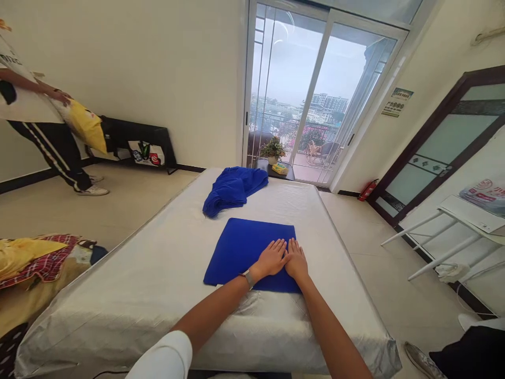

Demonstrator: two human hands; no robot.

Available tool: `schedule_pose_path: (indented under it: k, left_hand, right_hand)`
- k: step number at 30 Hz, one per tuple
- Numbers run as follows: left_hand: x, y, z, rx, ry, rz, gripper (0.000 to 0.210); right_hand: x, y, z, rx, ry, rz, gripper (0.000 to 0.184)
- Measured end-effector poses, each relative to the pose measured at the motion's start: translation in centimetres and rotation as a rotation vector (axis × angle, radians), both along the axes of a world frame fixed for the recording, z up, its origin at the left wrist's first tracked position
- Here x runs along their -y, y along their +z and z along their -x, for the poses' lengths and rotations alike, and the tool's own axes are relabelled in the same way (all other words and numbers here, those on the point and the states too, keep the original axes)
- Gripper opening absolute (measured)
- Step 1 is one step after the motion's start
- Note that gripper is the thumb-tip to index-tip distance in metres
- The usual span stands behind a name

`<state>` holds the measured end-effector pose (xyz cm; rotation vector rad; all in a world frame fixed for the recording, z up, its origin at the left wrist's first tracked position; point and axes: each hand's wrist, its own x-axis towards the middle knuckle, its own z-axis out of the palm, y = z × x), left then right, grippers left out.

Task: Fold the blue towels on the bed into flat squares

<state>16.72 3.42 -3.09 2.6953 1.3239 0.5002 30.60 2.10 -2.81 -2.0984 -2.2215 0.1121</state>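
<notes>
A blue cloth (pixel 240 242), folded into a flat rectangle, lies on the white-covered table (pixel 158 273). My left hand (pixel 272 258) rests flat on its right part, fingers stretched forward. Right beside it, my right hand (pixel 296 259) presses palm down along the cloth's right edge, and the two thumbs meet or overlap. Neither hand grips anything. Farther back on the table sits a loosely bunched blue cloth (pixel 234 188), apart from the folded one.
On the left a person (pixel 35 110) stands holding a yellow cloth (pixel 87 126). Piled fabrics (pixel 39 258) lie at the lower left. A white stand (pixel 469 221) with a plastic bag is on the right. A potted plant (pixel 273 149) stands beyond the table near the sliding door.
</notes>
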Motion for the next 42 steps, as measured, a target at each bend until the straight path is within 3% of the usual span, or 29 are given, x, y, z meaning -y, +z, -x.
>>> schedule_pose_path:
  k: [2,4,10,13,17,21,24,27,31,34,36,38,42]
  left_hand:
    - [0.4,-0.1,0.4,0.001,-0.001,-0.002,0.074]
    - [0.8,-0.2,2.5,-0.012,0.009,-0.005,0.075]
    - [3.2,-1.3,14.2,-0.108,0.212,0.031,0.074]
    - [5.0,-2.4,18.9,-0.119,0.336,0.027,0.074]
    - [6.7,-3.0,21.1,-0.109,0.387,0.036,0.075]
    - [6.9,-2.9,21.1,-0.083,0.370,-0.003,0.072]
    - [6.8,-2.3,19.1,-0.048,0.334,-0.043,0.068]
    - [7.0,-1.2,14.4,-0.019,0.209,-0.045,0.069]
    - [7.9,0.7,6.2,-0.004,-0.145,-0.007,0.070]
    - [8.4,1.5,2.5,0.014,-0.286,0.039,0.070]
    - [8.4,1.5,2.3,0.005,-0.278,0.077,0.070]
    - [8.1,1.2,3.8,-0.031,-0.256,0.110,0.070]
    - [7.7,0.0,10.3,-0.097,-0.096,0.122,0.066]
  right_hand:
    - [0.1,0.1,0.1,-0.004,-0.005,-0.003,0.061]
    - [0.0,0.1,0.2,-0.011,-0.020,-0.008,0.062]
    - [-0.1,0.0,0.4,-0.051,-0.044,0.012,0.064]
    - [-0.1,0.2,0.5,-0.062,-0.046,0.015,0.064]
    - [0.8,1.3,0.8,-0.022,-0.048,-0.004,0.063]
    - [4.2,2.2,0.8,-0.004,0.000,-0.002,0.063]
    - [7.4,1.9,0.7,-0.044,0.031,0.037,0.065]
    - [9.5,1.0,0.8,-0.056,0.007,0.051,0.065]
    - [10.2,0.5,0.9,-0.008,0.019,0.036,0.062]
    - [10.1,0.7,0.8,0.032,0.045,0.064,0.058]
    - [10.1,0.8,0.8,0.034,0.049,0.071,0.058]
    - [10.2,0.8,0.8,0.014,0.036,0.063,0.059]
    - [10.1,0.5,0.9,-0.043,-0.009,0.047,0.064]
